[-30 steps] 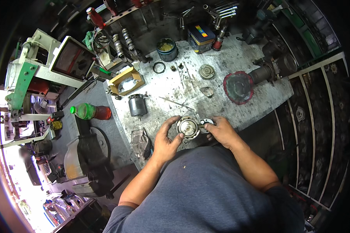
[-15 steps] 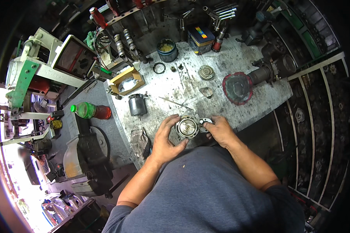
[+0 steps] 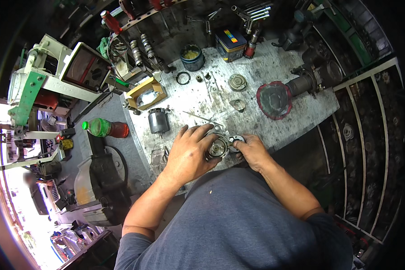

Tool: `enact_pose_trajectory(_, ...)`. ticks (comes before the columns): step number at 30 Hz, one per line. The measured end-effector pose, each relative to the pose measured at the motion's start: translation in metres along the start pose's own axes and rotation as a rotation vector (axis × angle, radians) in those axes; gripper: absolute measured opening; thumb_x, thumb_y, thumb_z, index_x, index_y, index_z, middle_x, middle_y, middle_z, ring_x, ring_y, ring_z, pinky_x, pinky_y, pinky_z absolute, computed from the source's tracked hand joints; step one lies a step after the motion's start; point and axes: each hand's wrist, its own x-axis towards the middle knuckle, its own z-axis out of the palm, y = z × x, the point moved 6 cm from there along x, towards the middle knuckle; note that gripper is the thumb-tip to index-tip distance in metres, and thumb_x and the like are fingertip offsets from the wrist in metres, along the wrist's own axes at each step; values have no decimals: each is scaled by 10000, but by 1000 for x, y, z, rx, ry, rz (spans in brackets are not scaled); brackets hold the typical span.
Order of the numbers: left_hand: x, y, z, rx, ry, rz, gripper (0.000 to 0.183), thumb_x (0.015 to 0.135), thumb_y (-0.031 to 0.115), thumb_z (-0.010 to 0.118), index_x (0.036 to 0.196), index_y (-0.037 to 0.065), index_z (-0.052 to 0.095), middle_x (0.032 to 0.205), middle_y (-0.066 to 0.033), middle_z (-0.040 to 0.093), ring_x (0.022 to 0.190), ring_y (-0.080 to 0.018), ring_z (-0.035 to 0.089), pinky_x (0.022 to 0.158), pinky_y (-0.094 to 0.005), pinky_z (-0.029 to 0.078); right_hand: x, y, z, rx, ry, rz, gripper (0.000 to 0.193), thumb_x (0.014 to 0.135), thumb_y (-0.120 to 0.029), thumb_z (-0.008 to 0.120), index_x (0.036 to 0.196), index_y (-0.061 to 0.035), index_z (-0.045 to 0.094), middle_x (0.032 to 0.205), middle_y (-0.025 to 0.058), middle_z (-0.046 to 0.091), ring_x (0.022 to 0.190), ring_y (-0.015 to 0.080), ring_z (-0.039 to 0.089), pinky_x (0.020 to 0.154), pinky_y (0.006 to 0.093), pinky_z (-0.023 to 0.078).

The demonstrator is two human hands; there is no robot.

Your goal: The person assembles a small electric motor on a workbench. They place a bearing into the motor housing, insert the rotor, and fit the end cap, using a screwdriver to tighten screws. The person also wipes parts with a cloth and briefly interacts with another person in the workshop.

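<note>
L grip (image 3: 189, 155): my fingers wrapped abt gear pt (image 3: 218, 148)
R grip (image 3: 253, 153): pinching metal pc (image 3: 236, 138) beside it
Blk cyl (image 3: 159, 122): tabletop (image 3: 177, 98), left

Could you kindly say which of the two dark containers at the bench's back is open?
The round tub, its yellowish contents showing; the rectangular tin to its right has its lid on.

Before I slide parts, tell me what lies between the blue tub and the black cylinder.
In the head view, a black ring lies flat on the bench between the blue tub and the black cylinder.
</note>
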Motion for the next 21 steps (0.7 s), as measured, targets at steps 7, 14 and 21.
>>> enact_pose_trajectory(7,15,-13,-1,-165,-99,-47,614,751,266,973,1248,3,727,1414,-147,680,1301,-372,670,1107,-457,558,-2,-1,1,-97,-12,-52,245,1065,-148,630,1147,63,723,942,74,710,746,141,652,612,299,548)
enact_pose_trajectory(14,-1,-20,8,-281,-5,-123,562,754,217,987,1241,66,751,1378,-146,700,1288,-366,689,1079,-460,576,-1,0,-1,-149,-38,-50,254,1059,-156,630,1157,58,723,919,61,699,644,115,614,559,295,527)
enact_pose_trajectory(21,-17,-23,16,-348,155,-92,844,671,288,1037,1406,71,686,1441,-175,667,1353,-392,650,1129,-482,546,-3,-5,1,-84,-67,-13,237,1063,-154,632,1135,49,732,890,51,700,622,115,616,533,287,506)
